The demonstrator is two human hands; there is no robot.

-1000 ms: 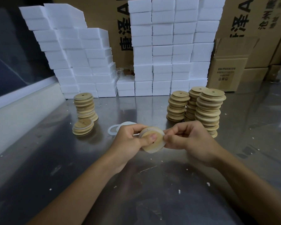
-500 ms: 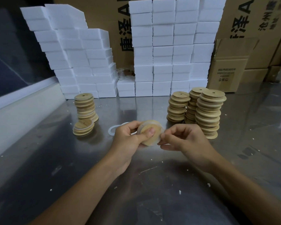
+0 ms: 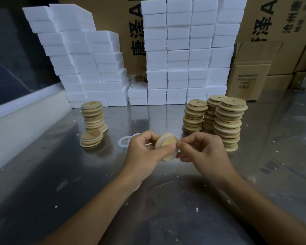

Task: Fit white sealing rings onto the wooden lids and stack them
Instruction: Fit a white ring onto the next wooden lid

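A round wooden lid [image 3: 167, 145] is held on edge above the steel table [image 3: 78, 183], with a white sealing ring around its rim. My left hand [image 3: 143, 152] grips the lid, thumb across its face. My right hand [image 3: 203, 152] pinches the ring at the lid's right rim. Loose white rings [image 3: 125, 140] lie on the table just behind my left hand. At the left stands a stack of lids with rings [image 3: 94, 116], and a short pile [image 3: 91, 140] leans in front of it. Three tall stacks of bare lids [image 3: 227, 121] stand at the right.
White foam blocks [image 3: 184, 53] are piled in walls along the back of the table, with cardboard boxes [image 3: 251, 73] behind and to the right. A pale ledge [image 3: 25, 117] runs along the left side. Small white crumbs dot the steel surface.
The lid has been turned in my hands and raised slightly. My right fingers have shifted along the rim to its upper right edge, working the ring on.
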